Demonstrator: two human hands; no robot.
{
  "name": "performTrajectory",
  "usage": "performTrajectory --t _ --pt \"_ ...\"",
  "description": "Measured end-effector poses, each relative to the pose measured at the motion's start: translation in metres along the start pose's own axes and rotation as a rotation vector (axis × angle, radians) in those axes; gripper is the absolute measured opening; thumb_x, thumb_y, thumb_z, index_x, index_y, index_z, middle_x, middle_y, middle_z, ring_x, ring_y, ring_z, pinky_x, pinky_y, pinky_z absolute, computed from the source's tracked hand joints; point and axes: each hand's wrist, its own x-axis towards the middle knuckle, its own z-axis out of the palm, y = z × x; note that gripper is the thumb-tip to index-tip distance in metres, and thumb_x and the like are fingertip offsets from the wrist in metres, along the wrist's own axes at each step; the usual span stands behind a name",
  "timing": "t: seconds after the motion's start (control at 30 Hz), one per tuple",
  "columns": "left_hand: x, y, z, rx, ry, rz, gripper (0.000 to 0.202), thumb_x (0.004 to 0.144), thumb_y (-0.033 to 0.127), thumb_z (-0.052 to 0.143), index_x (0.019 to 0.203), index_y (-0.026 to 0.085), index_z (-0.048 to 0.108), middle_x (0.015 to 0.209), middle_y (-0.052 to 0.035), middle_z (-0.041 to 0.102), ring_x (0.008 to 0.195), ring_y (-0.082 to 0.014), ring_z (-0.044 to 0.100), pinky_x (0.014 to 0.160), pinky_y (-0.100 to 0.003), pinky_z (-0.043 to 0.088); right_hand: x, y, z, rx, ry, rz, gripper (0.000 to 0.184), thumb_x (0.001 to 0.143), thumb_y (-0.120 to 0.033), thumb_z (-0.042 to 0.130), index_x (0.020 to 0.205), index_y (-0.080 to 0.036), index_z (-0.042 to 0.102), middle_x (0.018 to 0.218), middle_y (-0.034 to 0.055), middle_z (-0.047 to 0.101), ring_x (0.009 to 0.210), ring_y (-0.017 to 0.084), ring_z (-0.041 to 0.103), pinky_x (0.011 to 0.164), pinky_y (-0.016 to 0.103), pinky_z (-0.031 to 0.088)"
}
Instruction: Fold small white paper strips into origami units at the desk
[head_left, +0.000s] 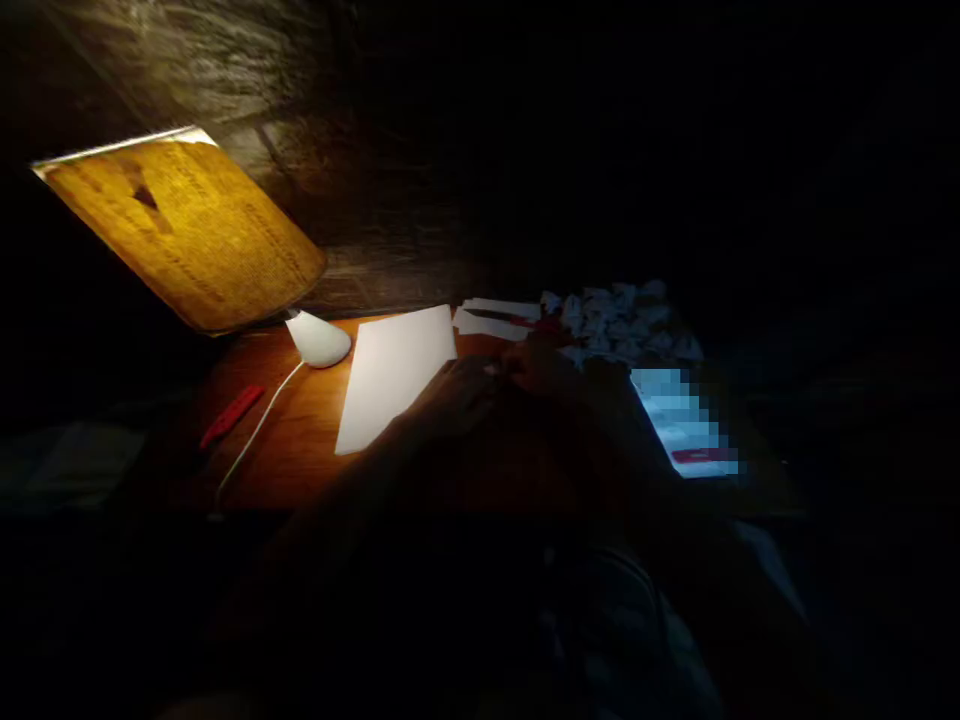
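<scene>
My left hand (461,392) and my right hand (541,368) come together over the wooden table, fingertips bent and pressed close. Whatever lies between them is too dark and small to make out. Under the left forearm and beside that hand lies a white sheet of paper (397,370), brightly lit. Just beyond the hands are smaller white paper pieces (487,325). Across those pieces rests a dark pointed blade with a red handle (517,319), perhaps scissors. A pile of small folded or crumpled white papers (619,315) sits beyond my right hand.
A lit lamp with a yellow shade (195,230) and white base (322,340) stands at the left, its white cord (259,430) running to the front edge. Near it lies a long red object (232,415). A glowing screen (667,410) is at the right. The surroundings are dark.
</scene>
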Motion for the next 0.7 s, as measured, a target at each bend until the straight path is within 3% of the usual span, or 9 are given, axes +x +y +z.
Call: performTrajectory --t 0.17,0.33,0.57,0.7 --pt "0.003 -0.001 -0.003 0.023 -0.023 -0.045 0.037 0.094 0.033 0.064 0.129 0.021 0.065 0.146 -0.0139 0.065 0.141 -0.0352 0.054 0.115 -0.057 0.045 -0.001 -0.002 -0.004 -0.031 -0.015 -0.01 0.013 0.087 -0.014 0.064 0.088 -0.016 0.077 0.091 0.0064 0.075 0.081 0.017 0.062 0.07 0.027 0.036" --pt "0.004 -0.001 -0.007 0.028 -0.056 -0.033 0.039 0.095 0.034 0.063 0.131 0.021 0.063 0.144 -0.0145 0.065 0.138 -0.0349 0.055 0.113 -0.056 0.046 -0.002 -0.005 -0.005 -0.088 -0.019 0.025 0.012 0.085 -0.011 0.068 0.091 -0.015 0.078 0.096 0.0079 0.077 0.086 0.018 0.064 0.075 0.027 0.04" --pt "0.001 -0.003 0.005 0.054 -0.04 -0.031 0.046 0.096 0.032 0.061 0.14 0.02 0.057 0.159 -0.0168 0.051 0.145 -0.0364 0.048 0.117 -0.058 0.043 -0.004 -0.02 -0.003 -0.156 0.044 0.225 0.014 0.092 -0.021 0.068 0.097 -0.014 0.079 0.095 0.0107 0.079 0.082 0.019 0.068 0.071 0.028 0.044" --pt "0.003 -0.004 0.005 0.036 -0.042 -0.023 0.047 0.093 0.028 0.063 0.139 0.021 0.058 0.156 -0.0156 0.054 0.142 -0.0361 0.051 0.117 -0.058 0.043 -0.004 -0.03 -0.003 -0.183 0.041 0.315 0.02 0.094 -0.032 0.07 0.099 -0.014 0.079 0.097 0.0128 0.08 0.085 0.021 0.071 0.072 0.029 0.046"
